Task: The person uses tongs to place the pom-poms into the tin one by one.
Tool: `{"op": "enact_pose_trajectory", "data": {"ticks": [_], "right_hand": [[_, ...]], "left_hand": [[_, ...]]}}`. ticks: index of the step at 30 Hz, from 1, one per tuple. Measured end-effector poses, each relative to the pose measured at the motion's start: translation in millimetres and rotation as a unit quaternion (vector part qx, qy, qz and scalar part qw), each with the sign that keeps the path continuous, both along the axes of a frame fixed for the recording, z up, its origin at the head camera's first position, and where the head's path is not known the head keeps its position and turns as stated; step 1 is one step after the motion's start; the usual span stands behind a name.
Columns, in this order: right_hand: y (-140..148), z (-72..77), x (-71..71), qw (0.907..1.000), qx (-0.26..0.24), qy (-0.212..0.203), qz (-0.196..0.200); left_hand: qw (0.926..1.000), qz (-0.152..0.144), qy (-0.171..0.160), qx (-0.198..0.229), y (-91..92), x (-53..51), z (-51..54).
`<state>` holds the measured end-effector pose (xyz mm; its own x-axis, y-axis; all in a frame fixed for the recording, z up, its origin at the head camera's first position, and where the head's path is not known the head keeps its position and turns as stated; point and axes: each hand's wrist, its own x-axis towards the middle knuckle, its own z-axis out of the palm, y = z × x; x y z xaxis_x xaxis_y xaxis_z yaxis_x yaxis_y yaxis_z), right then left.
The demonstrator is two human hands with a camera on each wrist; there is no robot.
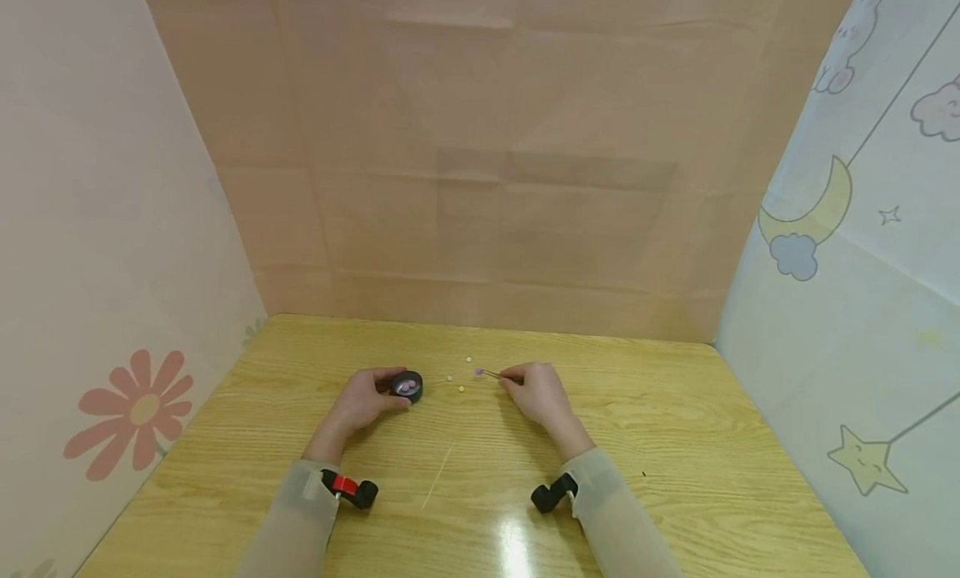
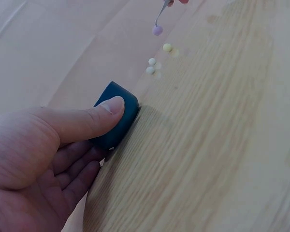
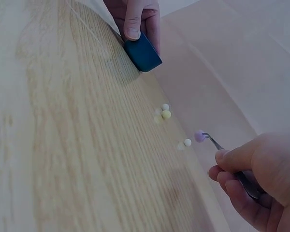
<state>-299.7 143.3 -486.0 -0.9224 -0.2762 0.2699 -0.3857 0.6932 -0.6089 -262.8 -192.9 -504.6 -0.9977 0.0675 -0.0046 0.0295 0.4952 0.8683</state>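
Observation:
My left hand (image 1: pixel 364 401) grips a small round dark cup (image 1: pixel 395 389) by its sides, thumb on the near side. Inside the cup lie a few pinkish beads (image 1: pixel 407 386). My right hand (image 1: pixel 537 392) pinches metal tweezers (image 3: pixel 213 141) with a bent tip. At that tip a purple bead (image 3: pixel 199 136) is held above the table. Between the hands lie a yellow bead (image 2: pixel 167 47) and two white beads (image 2: pixel 151 66) on the wood. In the right wrist view, one white bead (image 3: pixel 187 142) sits closest to the tweezers.
The wooden table (image 1: pixel 480 461) ends at a brown paper backdrop (image 1: pixel 480 228). Patterned sheets stand at the left (image 1: pixel 112 228) and right (image 1: pixel 862 294). A tiny dark speck (image 1: pixel 643 474) lies right of the right forearm.

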Motion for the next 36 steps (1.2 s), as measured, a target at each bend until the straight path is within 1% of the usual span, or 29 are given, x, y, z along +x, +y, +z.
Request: {"op": "enact_pose_trajectory", "data": {"ticks": [5,13,17,22,29,36], "right_hand": [[-1.8,0.0,0.3,0.9999,-0.01,-0.004,0.006],[-7.4,6.3,3.9,0.9997,-0.02,-0.012,0.011],[-11.9,7.9,6.0,0.9995,-0.022,-0.012,0.017],[-20.9,8.2,10.0,0.9988,-0.025,-0.007,0.041],[-37.3,4.7,16.3,0.995,-0.028,-0.017,0.094],[-58.8,7.1,15.0,0.9943,-0.006,0.0,0.106]], "left_hand": [[1.0,0.0,-0.001,0.004,0.2,0.9,0.9],[1.0,-0.007,0.003,-0.002,-1.4,1.2,2.4],[1.0,-0.009,0.004,-0.002,-1.9,1.1,1.4],[1.0,-0.004,0.003,-0.001,-0.5,1.0,0.6],[1.0,-0.001,0.001,-0.005,-0.1,0.2,-1.4],[1.0,0.005,0.0,-0.003,-0.7,-1.0,-0.9]]}}
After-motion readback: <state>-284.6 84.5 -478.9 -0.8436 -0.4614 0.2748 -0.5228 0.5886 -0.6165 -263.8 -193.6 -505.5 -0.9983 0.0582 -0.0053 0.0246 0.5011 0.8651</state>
